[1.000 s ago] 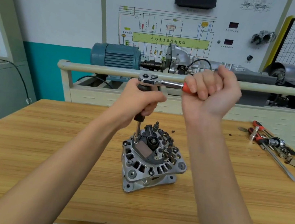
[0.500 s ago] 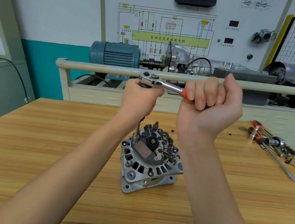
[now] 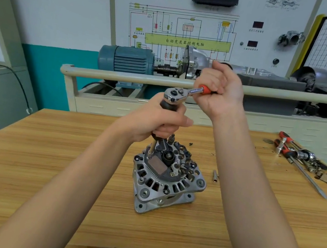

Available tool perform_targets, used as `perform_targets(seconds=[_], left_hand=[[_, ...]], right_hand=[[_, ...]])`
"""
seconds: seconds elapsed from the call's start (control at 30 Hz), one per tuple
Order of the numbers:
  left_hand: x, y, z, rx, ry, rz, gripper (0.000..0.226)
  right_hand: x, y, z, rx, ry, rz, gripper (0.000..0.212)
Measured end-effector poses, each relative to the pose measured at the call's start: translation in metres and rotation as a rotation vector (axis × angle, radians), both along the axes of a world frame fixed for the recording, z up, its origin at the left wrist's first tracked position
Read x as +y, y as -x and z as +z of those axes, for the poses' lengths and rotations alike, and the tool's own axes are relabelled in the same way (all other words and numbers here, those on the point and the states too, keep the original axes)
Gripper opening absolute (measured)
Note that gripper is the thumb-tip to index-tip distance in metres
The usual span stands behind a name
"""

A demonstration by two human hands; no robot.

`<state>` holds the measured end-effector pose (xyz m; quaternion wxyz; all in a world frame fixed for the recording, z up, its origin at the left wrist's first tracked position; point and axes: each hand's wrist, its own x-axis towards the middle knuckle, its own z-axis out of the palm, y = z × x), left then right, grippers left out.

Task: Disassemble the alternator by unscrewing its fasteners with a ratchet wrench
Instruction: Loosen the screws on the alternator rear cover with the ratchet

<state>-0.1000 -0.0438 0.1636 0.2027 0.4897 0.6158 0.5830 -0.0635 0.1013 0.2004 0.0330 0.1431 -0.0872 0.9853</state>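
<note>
Wooden planks are making the workbench in front of us, and the alternator is standing on it near the middle, with its finned grey housing down and the dark rear parts facing up.

We are holding the ratchet wrench with both hands above the alternator. Our right hand is closing in a fist around the red handle, so only a short part of the red grip and the chrome neck are showing beside the fingers. Our left hand is wrapping its fingers around the black grip of the extension bar just under the ratchet head. The metal shaft is coming out below this hand and is leaning a little, and its socket end is sitting on a fastener at the upper left edge of the alternator.

A small metal piece is lying on the bench just right of the alternator. Far to the right we are seeing other tools with red handles and some sockets. Behind the bench a blue motor is standing under a wiring diagram board.
</note>
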Motion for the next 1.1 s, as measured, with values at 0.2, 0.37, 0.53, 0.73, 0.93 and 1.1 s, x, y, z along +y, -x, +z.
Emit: perform_targets(seconds=[0.2,0.37,0.53,0.73,0.93,1.1], left_hand=[[0.016,-0.001,-0.008,-0.038,-0.3,0.607,0.036],[0.024,-0.005,-0.013,-0.002,-0.403,0.809,0.033],[-0.002,0.003,-0.006,0.066,-0.236,0.357,0.035],[-0.002,0.0,0.002,0.001,-0.072,-0.041,0.044],[0.015,-0.001,-0.004,-0.054,-0.311,0.509,0.046],[0.025,-0.005,-0.012,0.029,-0.418,0.707,0.044]], right_hand=[[-0.027,-0.034,-0.017,0.157,0.002,-0.51,0.057],[-0.053,-0.052,-0.028,0.363,-0.225,-0.761,0.066],[-0.015,-0.025,-0.001,0.139,-0.13,-0.325,0.056],[-0.004,0.003,0.005,0.022,-0.062,0.032,0.046],[-0.016,-0.024,-0.01,0.088,0.025,-0.39,0.054],[-0.045,-0.054,-0.031,0.318,-0.151,-0.732,0.06]])
